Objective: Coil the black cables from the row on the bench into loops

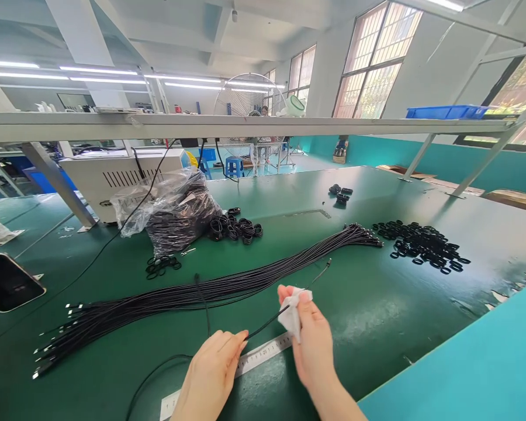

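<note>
A single black cable (266,323) runs between my hands above the table. My left hand (214,368) pinches it near the front, and its slack curves back to the lower left. With a folded white wipe (291,313) my right hand (311,336) is closed around the cable farther along; its thin end sticks out beyond toward the upper right. Under my hands lies a white ruler (263,355) with printed numbers, partly hidden by the left hand. Behind them a long bundle of black cables (245,279) stretches across the green table.
Black rings (425,245) lie heaped at the right. Coiled black parts (234,227) sit beside a plastic bag of dark pieces (179,210). A phone (11,282) stands at the left edge. A metal shelf (263,126) spans the table's back, bearing a blue tray (447,111).
</note>
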### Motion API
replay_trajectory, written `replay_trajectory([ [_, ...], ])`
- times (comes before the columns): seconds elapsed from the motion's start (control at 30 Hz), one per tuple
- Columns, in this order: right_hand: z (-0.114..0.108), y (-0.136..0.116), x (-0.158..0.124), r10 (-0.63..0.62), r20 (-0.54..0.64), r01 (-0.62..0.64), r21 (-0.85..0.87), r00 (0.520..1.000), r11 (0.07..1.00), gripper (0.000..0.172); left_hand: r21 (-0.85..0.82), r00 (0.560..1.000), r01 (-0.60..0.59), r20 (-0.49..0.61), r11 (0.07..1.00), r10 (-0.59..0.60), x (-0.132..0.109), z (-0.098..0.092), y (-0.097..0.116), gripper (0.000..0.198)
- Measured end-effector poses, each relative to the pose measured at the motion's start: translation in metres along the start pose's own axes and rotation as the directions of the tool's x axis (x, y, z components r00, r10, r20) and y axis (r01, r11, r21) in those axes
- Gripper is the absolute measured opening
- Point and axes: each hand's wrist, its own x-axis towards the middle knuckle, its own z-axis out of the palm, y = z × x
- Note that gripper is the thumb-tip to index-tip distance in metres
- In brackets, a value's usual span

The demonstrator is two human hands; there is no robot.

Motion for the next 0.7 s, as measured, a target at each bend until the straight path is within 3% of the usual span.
replay_trajectory([
  [0.17, 0.008, 0.037, -0.028, 0.137, 0.131, -0.111, -0.188, 0.982, 0.976, 0.044, 0.042, 0.999, -0.024, -0.036, 0.999, 0.026, 0.008, 0.005, 0.011, 0.031],
  [0.33, 0.004, 0.024, -0.015, 0.054, 0.052, -0.042, -0.206, 0.997, 0.978, 0.043, 0.017, 0.998, -0.034, -0.043, 0.999, 0.035, 0.0, 0.003, 0.002, 0.033],
  [0.4, 0.002, 0.017, -0.01, 0.063, 0.055, -0.052, -0.194, 0.996, 0.98, 0.043, 0.01, 0.986, 0.092, -0.139, 0.996, -0.089, -0.008, 0.001, -0.004, 0.049],
  [0.43, 0.0, 0.015, -0.008, 0.071, 0.058, -0.059, -0.191, 0.996, 0.98, 0.044, -0.008, 0.959, 0.197, -0.205, 0.98, -0.194, -0.012, 0.0, -0.007, 0.059],
  [0.5, -0.003, 0.013, -0.007, 0.082, 0.067, -0.067, -0.191, 0.994, 0.979, 0.045, -0.074, 0.864, 0.409, -0.291, 0.91, -0.412, -0.02, -0.002, -0.013, 0.072],
  [0.57, -0.005, 0.012, -0.006, 0.086, 0.079, -0.069, -0.193, 0.993, 0.979, 0.046, -0.104, 0.813, 0.517, -0.251, 0.85, -0.525, -0.026, -0.005, -0.018, 0.07],
  [0.7, -0.008, 0.01, -0.002, 0.099, 0.106, -0.079, -0.178, 0.989, 0.981, 0.046, -0.061, 0.885, 0.462, -0.04, 0.885, -0.464, -0.022, -0.014, -0.021, 0.039],
])
